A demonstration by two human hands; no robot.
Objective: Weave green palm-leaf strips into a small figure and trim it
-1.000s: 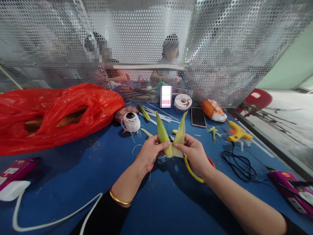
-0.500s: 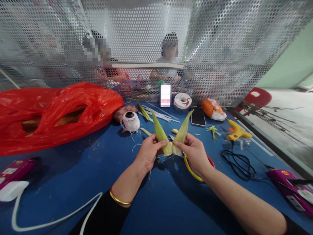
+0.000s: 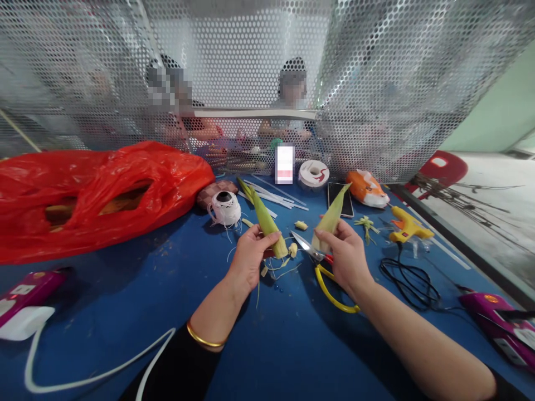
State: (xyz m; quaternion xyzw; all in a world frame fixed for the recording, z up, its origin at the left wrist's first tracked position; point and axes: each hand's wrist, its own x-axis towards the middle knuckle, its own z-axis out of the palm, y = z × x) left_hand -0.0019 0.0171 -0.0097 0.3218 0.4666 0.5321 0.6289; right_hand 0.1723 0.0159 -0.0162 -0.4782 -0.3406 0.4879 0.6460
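Note:
My left hand point(image 3: 251, 257) pinches a green pointed husk leaf point(image 3: 266, 220) near its base, tip up. Between the fingers of my right hand point(image 3: 348, 253) is a paler leaf point(image 3: 332, 218), apart from the first and leaning right. Scissors point(image 3: 330, 289) with yellow and red handles lie open-bladed under and beside my right hand. Between the hands are a small pale husk piece point(image 3: 300, 225), another pale bit point(image 3: 293, 249) and loose fibres on the blue table point(image 3: 267, 345).
A red plastic bag point(image 3: 175, 184) lies at left, beside a white string roll point(image 3: 226, 209). White strips, a ribbon spool point(image 3: 314, 175), a dark phone point(image 3: 346, 209), a tissue pack point(image 3: 366, 189) and a yellow glue gun point(image 3: 407, 225) lie behind and right. Two people sit beyond the mesh.
The two leaves, side by side at their bases before, are now apart. My right hand has moved right with its leaf, my left hand slightly left, uncovering the scissor blades and small scraps.

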